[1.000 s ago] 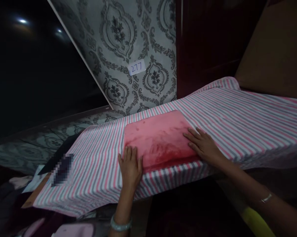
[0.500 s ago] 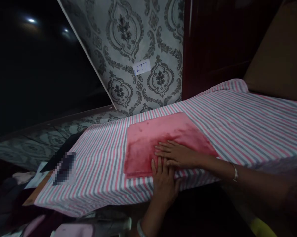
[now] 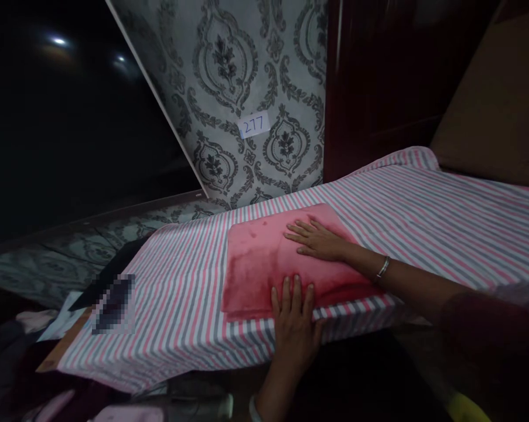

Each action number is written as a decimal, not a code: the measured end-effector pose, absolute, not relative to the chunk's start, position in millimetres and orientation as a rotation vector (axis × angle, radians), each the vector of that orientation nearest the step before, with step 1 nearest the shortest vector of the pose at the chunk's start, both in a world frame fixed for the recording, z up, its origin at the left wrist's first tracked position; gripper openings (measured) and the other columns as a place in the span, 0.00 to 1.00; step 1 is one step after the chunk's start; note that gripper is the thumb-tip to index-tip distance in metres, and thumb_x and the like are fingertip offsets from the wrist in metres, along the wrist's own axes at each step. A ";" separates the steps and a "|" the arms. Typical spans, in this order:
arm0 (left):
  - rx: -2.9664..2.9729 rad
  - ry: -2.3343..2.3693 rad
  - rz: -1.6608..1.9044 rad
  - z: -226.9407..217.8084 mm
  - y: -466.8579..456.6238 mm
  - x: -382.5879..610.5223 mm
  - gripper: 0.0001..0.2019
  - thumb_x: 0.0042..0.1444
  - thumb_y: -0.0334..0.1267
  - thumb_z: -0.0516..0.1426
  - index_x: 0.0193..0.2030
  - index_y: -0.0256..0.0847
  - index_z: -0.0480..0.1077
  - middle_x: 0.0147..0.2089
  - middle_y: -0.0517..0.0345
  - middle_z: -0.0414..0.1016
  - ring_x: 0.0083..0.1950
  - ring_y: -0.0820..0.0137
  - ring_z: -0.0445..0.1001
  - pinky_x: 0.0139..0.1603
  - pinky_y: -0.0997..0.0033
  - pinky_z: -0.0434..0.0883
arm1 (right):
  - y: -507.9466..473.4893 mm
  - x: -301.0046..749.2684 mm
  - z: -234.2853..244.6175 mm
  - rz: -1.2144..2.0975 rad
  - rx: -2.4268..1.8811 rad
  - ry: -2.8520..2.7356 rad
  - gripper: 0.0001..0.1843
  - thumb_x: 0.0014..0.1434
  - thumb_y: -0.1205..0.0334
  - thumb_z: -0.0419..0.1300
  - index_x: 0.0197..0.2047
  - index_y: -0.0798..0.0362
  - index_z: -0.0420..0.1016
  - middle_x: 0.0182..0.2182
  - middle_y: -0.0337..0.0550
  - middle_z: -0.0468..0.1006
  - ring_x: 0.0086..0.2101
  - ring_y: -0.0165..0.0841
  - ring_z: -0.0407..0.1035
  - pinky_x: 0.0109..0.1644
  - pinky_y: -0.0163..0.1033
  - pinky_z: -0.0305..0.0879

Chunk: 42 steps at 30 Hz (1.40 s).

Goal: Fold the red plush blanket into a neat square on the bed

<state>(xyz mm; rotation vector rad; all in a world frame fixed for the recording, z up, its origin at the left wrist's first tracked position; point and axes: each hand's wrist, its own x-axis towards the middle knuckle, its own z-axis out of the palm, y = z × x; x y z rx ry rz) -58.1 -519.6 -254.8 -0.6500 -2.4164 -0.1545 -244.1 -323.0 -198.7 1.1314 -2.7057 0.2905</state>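
Observation:
A plush pink cloth [image 3: 255,258], folded into a flat rectangle, lies on a striped tablecloth [image 3: 180,293]. Darker and lighter patches mark its pile. My left hand [image 3: 294,328] rests at the cloth's front edge, its fingers stretched out over the near part. Farther back, my right hand [image 3: 319,240] lies flat on the upper right part of the cloth with its fingers spread. Both hands are open and neither grips the fabric. A bracelet shows on each wrist.
A large dark screen [image 3: 71,117] stands at the left by the patterned wall [image 3: 224,70], which bears a paper label [image 3: 254,124] reading 277. A brown board [image 3: 492,99] leans at the right. Dark clothes [image 3: 13,351] lie at the lower left.
My right hand has slid away from me and slightly right, from beside the left hand to the cloth's far part. My left hand has stayed at the near edge.

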 end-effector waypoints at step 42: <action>-0.288 -2.262 -0.310 -250.3 -591.6 -38.7 0.22 0.58 0.42 0.58 0.60 0.45 0.72 0.63 0.44 0.69 0.67 0.51 0.61 0.71 0.36 0.48 | -473.0 -206.5 -166.9 0.389 1.788 -2.578 0.28 0.72 0.48 0.41 0.72 0.39 0.55 0.71 0.41 0.54 0.71 0.43 0.41 0.70 0.64 0.39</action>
